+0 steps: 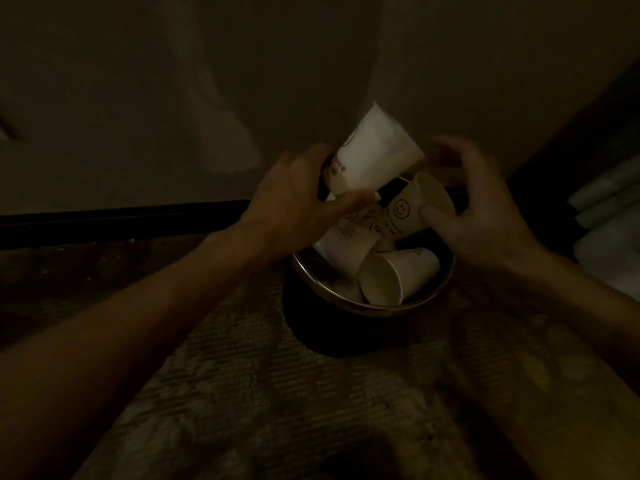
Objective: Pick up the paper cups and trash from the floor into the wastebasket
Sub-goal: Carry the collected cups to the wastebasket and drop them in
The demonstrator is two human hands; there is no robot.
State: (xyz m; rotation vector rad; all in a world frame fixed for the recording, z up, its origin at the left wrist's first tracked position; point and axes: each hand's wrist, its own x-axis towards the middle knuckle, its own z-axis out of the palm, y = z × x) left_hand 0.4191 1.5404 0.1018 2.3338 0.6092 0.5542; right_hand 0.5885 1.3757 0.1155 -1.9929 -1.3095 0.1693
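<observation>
Round dark metal-rimmed wastebasket (377, 310): on the floor, white cups (398, 275) already inside.
Left hand (298, 195): I see it gripping a white paper cup (375, 154), tilted above for dropping.
Right hand (485, 216): thumb against a smiley-printed paper cup (412, 213); grip I cannot tell.

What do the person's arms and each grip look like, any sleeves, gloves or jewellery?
The left forearm and right forearm are bare to the frame edge; no sleeves show. The left grip and right grip are bare hands without gloves. No watch, bracelet or ring shows, though the picture is dim and the right fingers are blurred.
</observation>
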